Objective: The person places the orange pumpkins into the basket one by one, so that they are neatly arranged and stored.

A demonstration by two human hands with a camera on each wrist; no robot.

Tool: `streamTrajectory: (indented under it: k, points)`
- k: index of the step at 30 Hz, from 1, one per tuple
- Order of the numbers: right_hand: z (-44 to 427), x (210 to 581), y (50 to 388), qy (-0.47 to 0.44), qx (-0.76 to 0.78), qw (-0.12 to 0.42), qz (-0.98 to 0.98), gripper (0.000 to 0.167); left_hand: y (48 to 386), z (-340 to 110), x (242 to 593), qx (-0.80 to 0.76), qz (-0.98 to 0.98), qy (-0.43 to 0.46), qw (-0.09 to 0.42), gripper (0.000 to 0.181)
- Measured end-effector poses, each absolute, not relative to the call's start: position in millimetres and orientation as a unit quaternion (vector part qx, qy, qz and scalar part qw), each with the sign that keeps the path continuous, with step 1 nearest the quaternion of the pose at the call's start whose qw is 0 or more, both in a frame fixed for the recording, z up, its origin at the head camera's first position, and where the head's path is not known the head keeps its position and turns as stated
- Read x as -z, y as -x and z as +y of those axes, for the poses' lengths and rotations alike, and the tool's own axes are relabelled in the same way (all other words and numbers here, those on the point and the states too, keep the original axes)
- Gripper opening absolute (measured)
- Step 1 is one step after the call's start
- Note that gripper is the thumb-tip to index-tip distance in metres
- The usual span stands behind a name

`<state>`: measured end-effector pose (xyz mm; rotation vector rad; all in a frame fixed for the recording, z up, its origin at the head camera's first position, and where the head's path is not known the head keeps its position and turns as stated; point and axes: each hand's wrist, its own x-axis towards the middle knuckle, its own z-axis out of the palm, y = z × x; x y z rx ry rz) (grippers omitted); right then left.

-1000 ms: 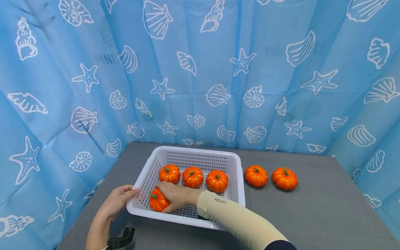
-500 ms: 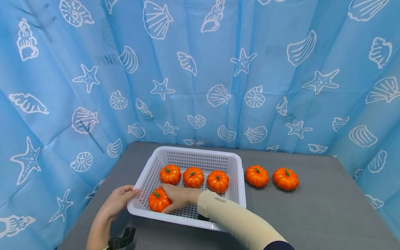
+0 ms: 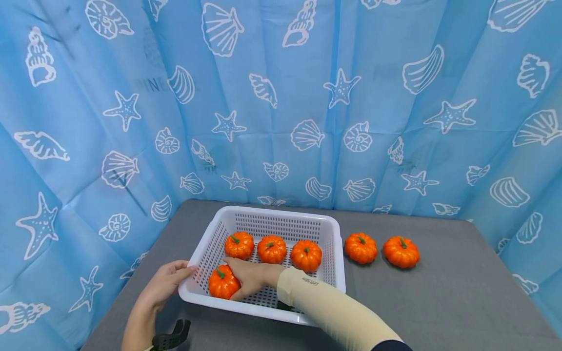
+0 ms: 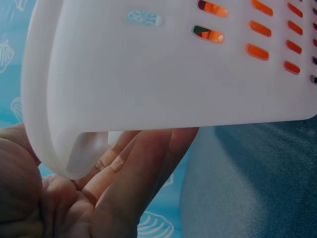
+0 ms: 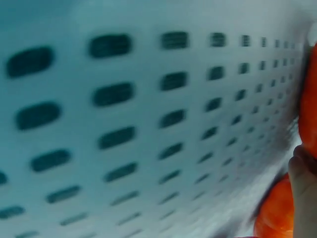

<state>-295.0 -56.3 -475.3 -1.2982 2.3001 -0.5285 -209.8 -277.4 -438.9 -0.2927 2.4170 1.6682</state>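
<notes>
Orange mini pumpkin (image 3: 223, 283) gripped in my right hand (image 3: 253, 278), near-left corner of the basket (image 3: 246, 306); left hand (image 3: 163, 282) pinches its rim, I'd release gently.

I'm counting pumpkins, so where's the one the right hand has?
In the head view, that pumpkin is in the near left corner of the white basket, gripped by the right hand, with another pumpkin just behind.
</notes>
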Motion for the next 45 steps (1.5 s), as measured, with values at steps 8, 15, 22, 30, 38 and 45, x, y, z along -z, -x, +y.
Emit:
streamTrajectory:
  k: [8, 15, 22, 30, 38, 45]
  points:
    - [-57, 459, 290, 0.477, 0.197, 0.197, 0.834, 0.096, 209, -278, 439, -0.559, 0.817, 0.1, 0.098, 0.047]
    - [-53, 438, 288, 0.487, 0.215, 0.183, 0.827, 0.094, 210, -279, 439, -0.554, 0.821, 0.099, 0.097, 0.047]
    - [-31, 416, 291, 0.474, 0.258, 0.158, 0.827, 0.096, 209, -278, 439, -0.559, 0.816, 0.1, 0.104, 0.048]
    - [9, 388, 312, 0.427, 0.326, 0.112, 0.836, 0.096, 209, -279, 438, -0.562, 0.814, 0.095, 0.11, 0.052]
    - [72, 369, 333, 0.367, 0.378, 0.037, 0.849, 0.093, 211, -281, 437, -0.557, 0.818, 0.089, 0.112, 0.051]
    - [146, 371, 348, 0.282, 0.402, -0.017, 0.871, 0.089, 211, -280, 437, -0.549, 0.823, 0.095, 0.114, 0.05]
